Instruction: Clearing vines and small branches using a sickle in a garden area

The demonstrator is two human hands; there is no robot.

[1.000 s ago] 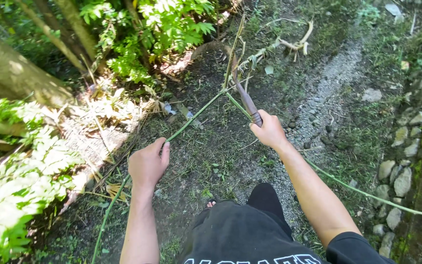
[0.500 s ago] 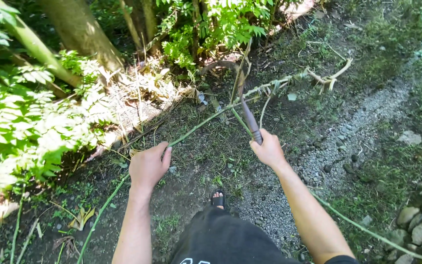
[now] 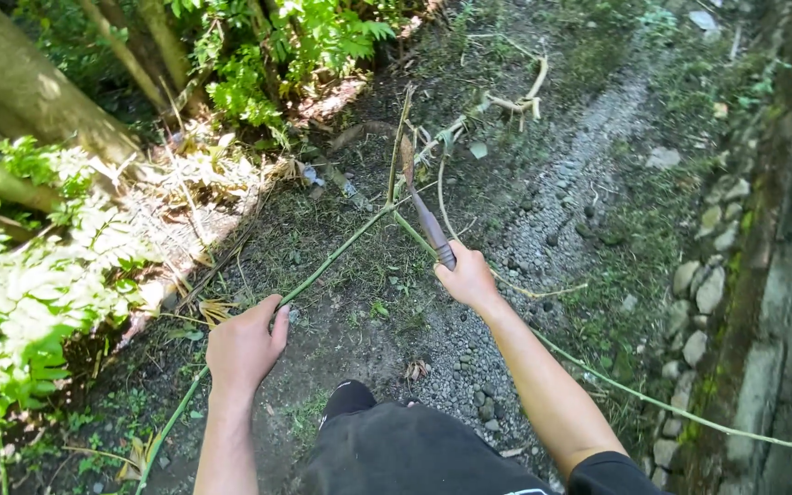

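The left hand (image 3: pixel 245 348) is clenched around a long, thin green stem (image 3: pixel 336 250) that runs diagonally across the ground, from the lower left edge of the view up toward the middle. The hand grips it roughly midway along its visible length, so part of the stem trails down past the wrist and the rest stretches ahead toward a fork where thinner side shoots branch off. The right hand (image 3: pixel 467 278) is clenched on the dark handle of a knife (image 3: pixel 426 213), whose narrow blade points up and away from the person, its tip reaching the fork of the stem. The two hands are well apart, with the forward part of the stem lying between them. A second green stem (image 3: pixel 680 412) runs from under the right forearm off to the lower right edge. Below lies bare dirt with a strip of gravel (image 3: pixel 543 220); ferns (image 3: pixel 38 302) and tree trunks (image 3: pixel 20 87) stand to the left, and a row of stones (image 3: pixel 703 293) edges a mossy kerb on the right.
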